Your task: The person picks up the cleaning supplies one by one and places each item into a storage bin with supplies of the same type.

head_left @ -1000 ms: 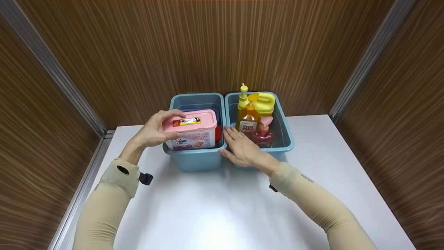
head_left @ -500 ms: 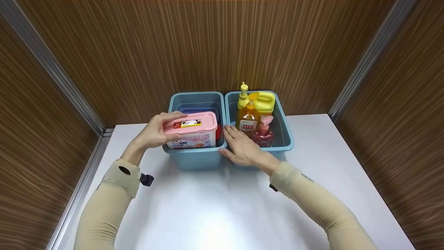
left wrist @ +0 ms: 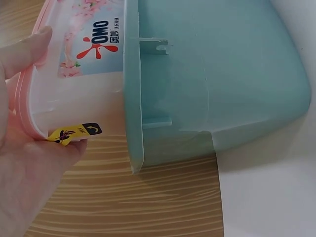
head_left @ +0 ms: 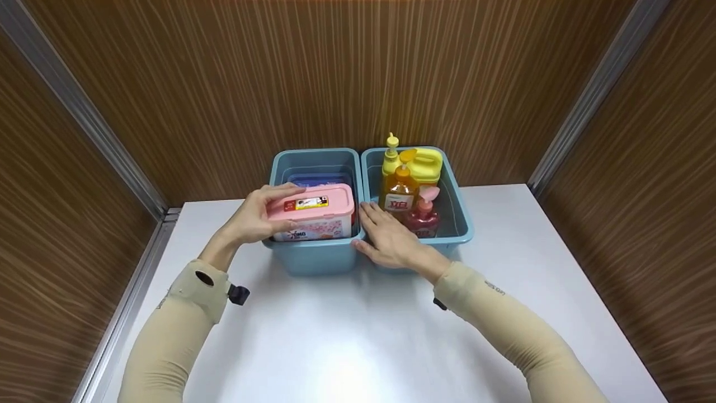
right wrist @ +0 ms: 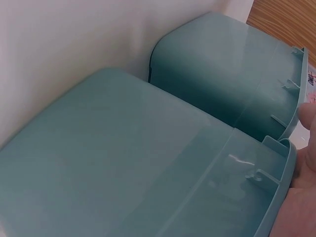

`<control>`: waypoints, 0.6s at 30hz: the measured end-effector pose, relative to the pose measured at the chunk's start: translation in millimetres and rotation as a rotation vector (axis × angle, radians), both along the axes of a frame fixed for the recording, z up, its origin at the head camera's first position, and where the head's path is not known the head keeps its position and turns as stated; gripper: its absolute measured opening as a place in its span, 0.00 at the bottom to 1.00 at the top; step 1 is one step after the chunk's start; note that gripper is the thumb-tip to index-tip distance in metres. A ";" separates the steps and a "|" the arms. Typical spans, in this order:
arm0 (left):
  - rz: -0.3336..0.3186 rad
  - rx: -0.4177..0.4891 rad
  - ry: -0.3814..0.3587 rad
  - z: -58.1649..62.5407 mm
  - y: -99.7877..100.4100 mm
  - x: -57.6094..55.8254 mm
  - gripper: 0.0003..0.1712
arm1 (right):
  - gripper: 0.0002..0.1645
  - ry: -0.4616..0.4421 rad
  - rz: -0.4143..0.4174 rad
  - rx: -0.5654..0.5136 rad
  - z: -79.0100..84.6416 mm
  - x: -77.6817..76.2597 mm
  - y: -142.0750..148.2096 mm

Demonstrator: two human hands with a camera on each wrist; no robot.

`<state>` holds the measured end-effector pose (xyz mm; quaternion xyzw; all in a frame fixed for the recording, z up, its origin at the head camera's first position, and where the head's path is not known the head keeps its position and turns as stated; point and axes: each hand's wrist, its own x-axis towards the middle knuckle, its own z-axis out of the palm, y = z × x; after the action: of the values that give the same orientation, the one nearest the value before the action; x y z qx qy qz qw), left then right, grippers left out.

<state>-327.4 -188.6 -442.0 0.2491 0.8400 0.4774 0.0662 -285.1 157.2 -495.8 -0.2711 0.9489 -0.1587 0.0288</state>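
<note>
My left hand grips a white OMO laundry box with a pink lid by its left end, thumb on the front and fingers over the lid. The box sits partly inside the left blue-green bin, its upper part above the front rim. In the left wrist view, the OMO label shows beside the bin wall. My right hand rests with straight fingers on the adjoining rims of the two bins, thumb at the left bin's front corner.
Behind the box lies a dark blue item, partly hidden. The right bin holds an orange pump bottle, a red pump bottle, a yellow pump bottle and a yellow jug. Wood-grain panels surround the white table.
The box in my left hand has sunk lower into the left bin and shifted slightly right and nearer. More of the blue item behind it shows. My right hand has stayed nearly still.
</note>
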 end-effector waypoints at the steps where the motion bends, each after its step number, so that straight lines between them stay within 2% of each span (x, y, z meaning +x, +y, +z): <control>1: -0.002 -0.004 0.000 0.4 0.0 0.4 0.44 | 0.53 0.000 0.000 -0.002 -0.1 -0.2 -0.2; 9: -0.010 -0.025 0.012 -0.3 2.8 -1.1 0.44 | 0.55 -0.018 -0.015 -0.010 2.4 1.1 -0.7; 18: -0.002 -0.040 -0.010 -10.4 7.6 -5.0 0.44 | 0.55 -0.037 -0.020 -0.016 2.6 1.5 0.0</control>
<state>-332.4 -181.1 -452.4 0.2463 0.8487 0.4618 0.0756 -283.6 157.2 -493.2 -0.2587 0.9497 -0.1713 0.0428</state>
